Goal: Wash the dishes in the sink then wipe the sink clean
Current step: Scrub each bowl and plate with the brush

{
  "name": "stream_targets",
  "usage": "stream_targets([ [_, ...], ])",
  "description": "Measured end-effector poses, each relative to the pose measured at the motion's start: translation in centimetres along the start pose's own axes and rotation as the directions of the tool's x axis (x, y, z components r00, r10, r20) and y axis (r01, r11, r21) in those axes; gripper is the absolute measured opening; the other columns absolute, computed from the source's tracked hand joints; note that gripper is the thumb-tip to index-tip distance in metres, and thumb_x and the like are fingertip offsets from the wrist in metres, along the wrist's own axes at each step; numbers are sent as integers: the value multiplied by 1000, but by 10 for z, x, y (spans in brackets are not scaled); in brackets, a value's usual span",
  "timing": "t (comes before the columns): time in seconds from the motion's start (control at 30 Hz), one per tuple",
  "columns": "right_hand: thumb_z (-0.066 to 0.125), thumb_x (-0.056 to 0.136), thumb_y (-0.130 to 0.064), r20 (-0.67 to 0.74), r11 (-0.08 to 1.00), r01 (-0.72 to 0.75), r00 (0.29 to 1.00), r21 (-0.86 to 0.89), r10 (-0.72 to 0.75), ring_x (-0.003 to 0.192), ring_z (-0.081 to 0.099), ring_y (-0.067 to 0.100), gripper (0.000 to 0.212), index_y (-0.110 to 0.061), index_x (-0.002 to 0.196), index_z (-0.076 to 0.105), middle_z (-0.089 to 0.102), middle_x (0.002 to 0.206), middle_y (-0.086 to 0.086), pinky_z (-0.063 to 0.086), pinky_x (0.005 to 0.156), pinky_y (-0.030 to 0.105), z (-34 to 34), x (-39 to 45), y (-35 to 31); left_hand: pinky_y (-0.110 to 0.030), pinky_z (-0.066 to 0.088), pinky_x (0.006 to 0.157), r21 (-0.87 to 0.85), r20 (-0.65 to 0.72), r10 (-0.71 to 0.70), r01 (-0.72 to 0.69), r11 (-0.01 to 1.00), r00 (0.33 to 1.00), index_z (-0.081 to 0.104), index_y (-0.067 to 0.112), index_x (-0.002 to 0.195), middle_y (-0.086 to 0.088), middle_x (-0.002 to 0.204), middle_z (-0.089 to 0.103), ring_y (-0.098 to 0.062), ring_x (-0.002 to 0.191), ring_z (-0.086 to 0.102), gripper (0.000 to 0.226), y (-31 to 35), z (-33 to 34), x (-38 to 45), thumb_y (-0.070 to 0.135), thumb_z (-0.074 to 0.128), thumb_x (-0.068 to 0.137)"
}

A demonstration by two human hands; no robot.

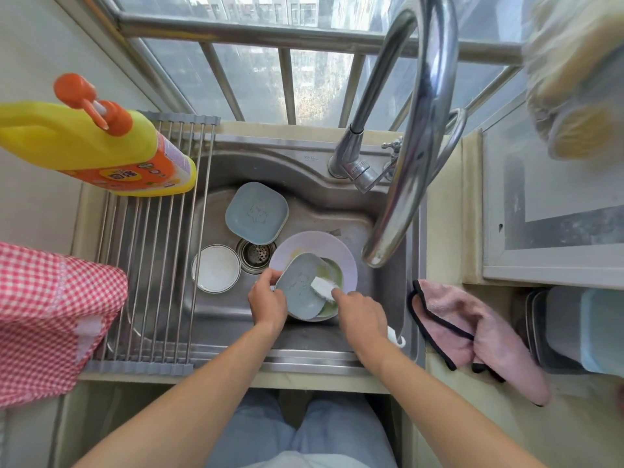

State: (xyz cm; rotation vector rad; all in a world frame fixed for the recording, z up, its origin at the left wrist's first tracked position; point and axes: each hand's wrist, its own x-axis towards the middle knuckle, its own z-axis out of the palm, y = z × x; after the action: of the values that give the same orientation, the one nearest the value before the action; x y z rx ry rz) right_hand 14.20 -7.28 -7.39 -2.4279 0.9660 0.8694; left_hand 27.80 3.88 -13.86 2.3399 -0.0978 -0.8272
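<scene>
Two bare forearms enter from 6 o'clock; no sleeves, watch, rings or gloves are visible on either. The left hand (267, 304) sits at about 7 o'clock of the right hand (363, 317). Neither hand wears any covering. At 6 o'clock of the frame the person's legs show in pale blue-grey trousers (293, 434), with a lighter, whitish fabric edge at the very bottom.

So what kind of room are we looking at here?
Most likely a small home kitchen by a window: a steel sink with a tall faucet, dishes inside, and a yellow dish-soap bottle on the drying rack.
</scene>
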Motion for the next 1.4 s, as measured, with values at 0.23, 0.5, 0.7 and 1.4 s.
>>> stream_targets([
  [0.23, 46, 92, 1, 15, 999, -22, 1000, -23, 23, 95, 67, 35, 36, -22, 119, 52, 66, 105, 10, 42, 67, 38, 1, 0, -5, -22, 43, 68, -54, 16, -20, 21, 998, 1000, 63, 23, 86, 9, 89, 67, -20, 90, 60, 40, -2, -1, -6, -12, 44, 79],
  [0.5, 48, 90, -2, 87, 985, -18, 996, 170, 3, 95, 64, 36, 20, -19, 99, 56, 62, 94, 12, 42, 69, 35, 4, -8, -31, -31, 50, 76, -107, 8, -49, 50, 993, 999, 61, 32, 84, 13, 91, 69, -20, 91, 63, 45, -7, 3, -2, -9, 45, 78],
  [0.7, 67, 89, -13, 399, 397, -422, 906, 815, 145, 45, 43, 16, 9, -17, 83, 63, 56, 60, 3, 28, 42, 19, 3, 4, -16, -28, 49, 72, -167, 67, -83, 94, 981, 994, 60, 27, 88, 7, 89, 70, -22, 88, 67, 37, -13, 4, -1, -8, 50, 81],
  [1.4, 48, 91, -1, 65, 986, -76, 996, 149, 67, 99, 65, 36, 28, -18, 111, 60, 68, 107, 12, 47, 75, 38, 4, -2, -52, -26, 52, 69, -139, 146, -180, 201, 970, 973, 70, 22, 100, 0, 96, 74, -22, 89, 69, 47, 2, 3, 16, -10, 42, 79],
])
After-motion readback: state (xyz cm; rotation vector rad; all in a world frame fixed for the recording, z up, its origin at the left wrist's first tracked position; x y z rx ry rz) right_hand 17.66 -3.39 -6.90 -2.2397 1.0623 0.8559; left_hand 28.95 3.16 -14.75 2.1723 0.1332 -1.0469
